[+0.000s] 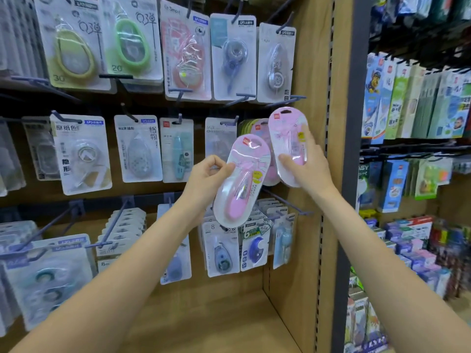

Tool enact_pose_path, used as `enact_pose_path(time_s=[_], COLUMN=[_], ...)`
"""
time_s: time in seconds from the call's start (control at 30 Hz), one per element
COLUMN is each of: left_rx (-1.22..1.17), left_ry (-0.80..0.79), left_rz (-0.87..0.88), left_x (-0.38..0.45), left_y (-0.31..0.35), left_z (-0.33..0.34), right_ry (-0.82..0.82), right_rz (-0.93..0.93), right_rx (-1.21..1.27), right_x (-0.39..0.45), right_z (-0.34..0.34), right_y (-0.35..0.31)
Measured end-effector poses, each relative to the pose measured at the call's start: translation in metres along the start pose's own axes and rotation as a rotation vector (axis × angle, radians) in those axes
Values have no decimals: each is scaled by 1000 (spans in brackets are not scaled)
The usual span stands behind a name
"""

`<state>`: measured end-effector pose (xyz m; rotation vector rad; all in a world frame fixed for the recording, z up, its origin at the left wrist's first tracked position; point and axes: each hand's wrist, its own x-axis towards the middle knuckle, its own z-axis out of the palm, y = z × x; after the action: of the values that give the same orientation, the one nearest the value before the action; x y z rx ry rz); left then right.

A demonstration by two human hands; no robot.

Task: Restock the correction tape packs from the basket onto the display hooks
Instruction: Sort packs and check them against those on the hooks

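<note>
Two pink oval blister packs of correction tape are up at the pegboard, one per hand. Left hand [207,171] pinches the lower pink pack [240,182] by its edge, long axis tilted, top leaning up and right. Right hand [304,161] grips the upper pink pack [289,146], nearly upright, hang-hole on top, just below a grey display hook [286,100] and beside matching pink packs [260,128] already hanging. Right looks nearer; likely it hangs first.
</note>
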<state>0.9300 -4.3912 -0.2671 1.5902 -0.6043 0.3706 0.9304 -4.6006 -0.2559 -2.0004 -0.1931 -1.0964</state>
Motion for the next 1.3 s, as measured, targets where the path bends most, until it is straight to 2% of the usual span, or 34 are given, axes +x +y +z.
enact_pose_path(time_s=[0.17, 0.33, 0.53, 0.57, 0.63, 0.7, 0.73, 0.8, 0.83, 0.87, 1.0, 1.1, 1.2, 1.3], left_rx=[9, 1, 26, 33, 33, 15, -14, -92, -106, -100, -69, 10, 44, 92], left_ry=[60, 73, 96, 98, 120, 178, 209, 245, 238, 212, -41, -187, -242, -270], left_rz=[-27, -47, -29, -21, -11, -23, -35, -62, -65, -65, -15, 27, 34, 48], left_x=[0, -1, -3, -4, -5, -4, -3, 0, 1, 2, 3, 1, 1, 3], left_y=[-6, -8, -5, -4, -5, -6, -7, -7, -5, -5, 0, 1, 0, 0], left_z=[-4, -6, -1, -1, -3, -6, -5, 2, 7, 13, 35, 49, 59, 63], right_ry=[-83, -97, -315, -310, -138, 28, -11, -277, -360, -361, -3, 154, 219, 148], right_rz=[25, 63, 199, 207, 158, 77, 85, 193, 255, 273, 132, 111, 209, 240], right_rx=[-87, -109, -369, -414, -454, -261, -64, 388, 567, 655, 669, 562, 560, 609], right_x=[0, 4, 44, 45, 30, 2, -14, -42, -48, -50, -34, -23, -19, -19], right_z=[-7, -2, 18, 22, 26, 29, 29, 30, 30, 30, 20, 18, 14, 6], right_y=[4, 9, -2, -6, -14, -18, -21, -28, -27, -25, -19, -15, -11, -11])
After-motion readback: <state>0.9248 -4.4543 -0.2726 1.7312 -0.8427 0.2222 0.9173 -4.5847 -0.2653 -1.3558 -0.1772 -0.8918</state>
